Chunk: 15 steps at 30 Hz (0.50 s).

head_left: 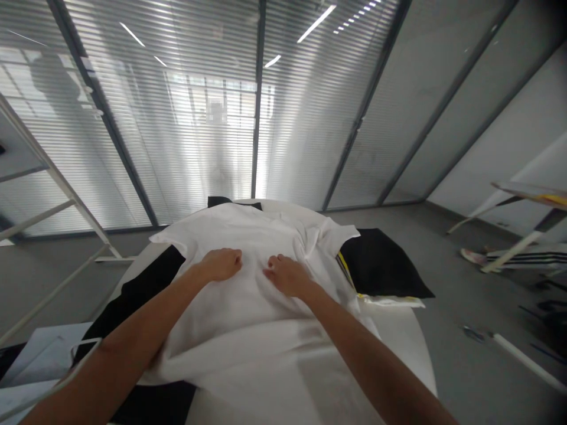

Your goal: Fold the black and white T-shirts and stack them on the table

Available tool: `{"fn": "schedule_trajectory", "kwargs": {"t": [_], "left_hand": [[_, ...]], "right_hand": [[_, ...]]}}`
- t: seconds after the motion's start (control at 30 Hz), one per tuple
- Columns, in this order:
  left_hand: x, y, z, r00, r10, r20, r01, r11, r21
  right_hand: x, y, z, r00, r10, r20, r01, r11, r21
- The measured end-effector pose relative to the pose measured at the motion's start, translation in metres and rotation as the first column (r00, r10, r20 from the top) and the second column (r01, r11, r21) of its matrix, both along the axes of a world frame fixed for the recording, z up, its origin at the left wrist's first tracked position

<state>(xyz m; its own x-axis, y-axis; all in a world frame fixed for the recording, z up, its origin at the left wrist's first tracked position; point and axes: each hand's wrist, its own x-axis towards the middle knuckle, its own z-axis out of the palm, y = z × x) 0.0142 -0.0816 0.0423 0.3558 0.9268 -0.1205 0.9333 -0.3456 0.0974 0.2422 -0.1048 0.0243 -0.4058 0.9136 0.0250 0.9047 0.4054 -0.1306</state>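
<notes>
Squarely before you: a white T-shirt (248, 304), lengthwise

You have the shirt spread over the white round table (420, 348), its long axis running away from you towards the blinds (212, 147), with the short sleeves splayed at the far end. Your left hand (224, 264) and right hand (287, 275) sit over its middle, nearly level, a narrow strip of cloth between them. Neither is clearly nearer the shirt; each is nearest the sleeve on its own side. Both have their fingers curled inward; whether they pinch the fabric or only press on it, you cannot tell. Black cloth (148, 274) lies beside the shirt on your left, and a black flat item (385, 265) beside the right sleeve.
</notes>
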Motion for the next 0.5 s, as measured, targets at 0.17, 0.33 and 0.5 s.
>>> {"fn": "schedule_trajectory", "kwargs": {"t": [0.17, 0.33, 0.5], "left_hand": [[0.007, -0.002, -0.008, 0.997, 0.034, -0.066, -0.031, 0.999, 0.044], [-0.004, 0.007, -0.004, 0.999, 0.033, 0.04, -0.026, 0.984, -0.175], [0.0, 0.015, 0.004, 0.989, 0.125, 0.082, -0.049, 0.789, -0.613]], "right_hand": [[-0.013, -0.008, -0.014, 0.992, 0.008, 0.127, -0.018, 0.997, 0.081], [-0.004, -0.003, -0.007, 0.992, 0.08, 0.101, -0.08, 0.997, -0.011], [-0.008, 0.019, 0.015, 0.977, 0.211, 0.039, -0.193, 0.943, -0.273]]}}
